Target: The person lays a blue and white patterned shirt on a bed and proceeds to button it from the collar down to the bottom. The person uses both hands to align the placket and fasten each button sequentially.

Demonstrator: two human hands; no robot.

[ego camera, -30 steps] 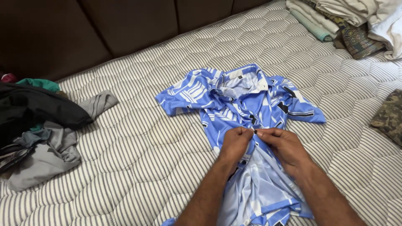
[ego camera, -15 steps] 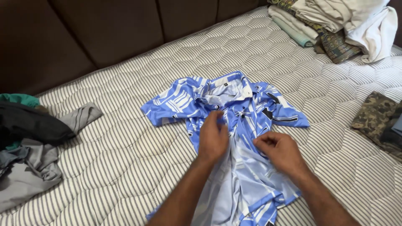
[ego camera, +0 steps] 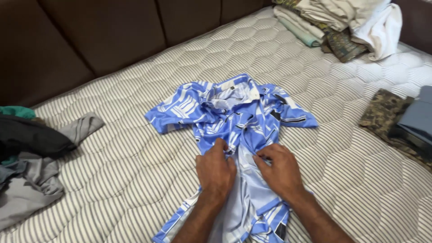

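A blue and white patterned short-sleeved shirt (ego camera: pixel 234 114) lies spread on a striped quilted mattress (ego camera: pixel 135 162), collar away from me, its front open over a pale lining. My left hand (ego camera: pixel 215 170) presses on the left front edge with its fingertips pinching the fabric. My right hand (ego camera: pixel 280 168) pinches the right front edge just beside it. Both hands meet at the shirt's middle, below the chest.
A pile of grey, black and green clothes (ego camera: pixel 31 157) lies at the left edge. Folded light clothes and towels (ego camera: pixel 346 22) are stacked at the far right. A camouflage garment (ego camera: pixel 387 112) with a grey-blue folded piece (ego camera: pixel 416 118) sits right. A dark padded headboard (ego camera: pixel 90 36) runs behind.
Both hands have shifted slightly down the shirt front, still pinching its two edges together. The view has drifted, so the shirt sits more central.
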